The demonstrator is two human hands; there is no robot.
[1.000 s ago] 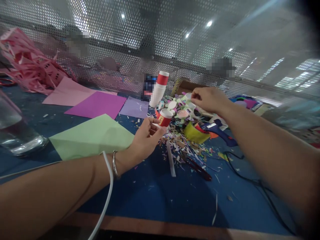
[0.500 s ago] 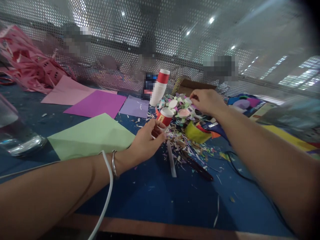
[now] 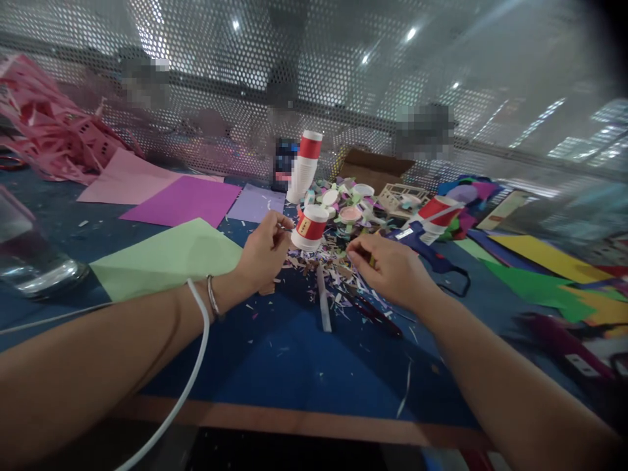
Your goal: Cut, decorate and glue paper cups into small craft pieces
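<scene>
Withdrawal of the right hand (image 3: 392,271) from the far cap pile to the scrap heap (image 3: 333,268), fingers pinched, apparently on a small scrap. Left hand (image 3: 262,252) grips something thin beside the red-banded cup (image 3: 309,227). Blue table (image 3: 304,366), perforated screen (image 3: 343,85) behind.

Green paper sheet (image 3: 167,258) left; magenta sheet (image 3: 184,201) behind; glass (image 3: 29,255) far left; glue gun (image 3: 426,245) right.

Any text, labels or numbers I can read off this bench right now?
None legible.
Small red cup by the left hand: yellow label, marks too blurred.
Glue gun: white sticker, print too small.
Dark container at the mesh wall: pixelated, unreadable.
</scene>
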